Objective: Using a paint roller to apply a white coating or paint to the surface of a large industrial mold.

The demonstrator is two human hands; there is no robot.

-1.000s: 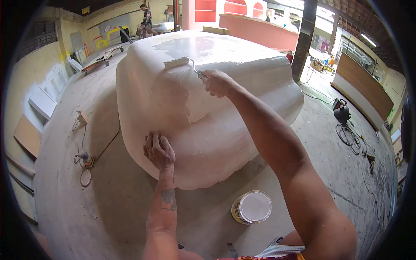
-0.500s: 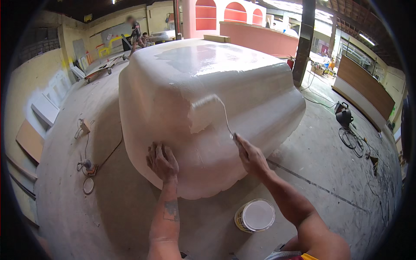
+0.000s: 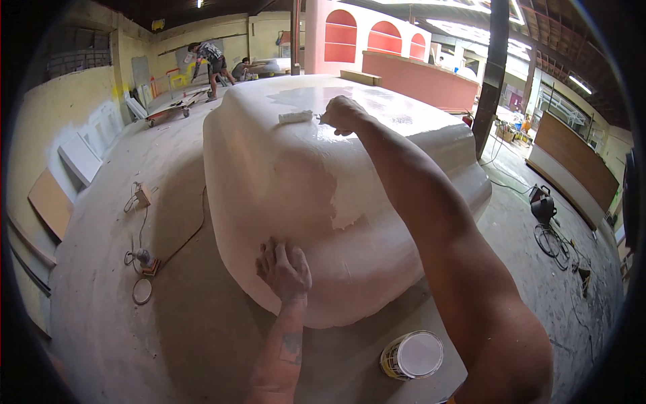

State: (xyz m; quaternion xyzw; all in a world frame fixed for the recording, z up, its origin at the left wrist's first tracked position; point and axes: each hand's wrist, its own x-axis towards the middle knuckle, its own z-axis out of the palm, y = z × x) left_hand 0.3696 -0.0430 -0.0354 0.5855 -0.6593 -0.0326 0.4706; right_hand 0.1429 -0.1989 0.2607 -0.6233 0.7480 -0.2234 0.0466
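Observation:
A large, rounded off-white moulded form (image 3: 269, 182) fills the middle of the view. Wet, glossy coating covers part of its top and runs down the near face with a ragged edge. My right hand (image 3: 344, 116) is closed round the handle of a small paint roller, and the white roller sleeve (image 3: 296, 117) lies at the top near edge of the form. Most of the handle is hidden by the hand. Lower down, my left hand (image 3: 284, 271) rests with fingers spread against the near face, holding nothing. A paint can (image 3: 420, 355) full of pale paint stands on the floor by my right arm.
On the floor at left lie a sander (image 3: 147, 262) with its cord and a white ring (image 3: 142, 291). A black machine (image 3: 542, 204) with coiled hose stands at right. Two people (image 3: 214, 64) are at the far left, near a low wheeled cart (image 3: 171, 111). A dark post (image 3: 491, 81) rises behind.
My right hand has carried the roller up and away, from the near face to the top edge. The left hand still rests on the form. The whole view has shifted slightly.

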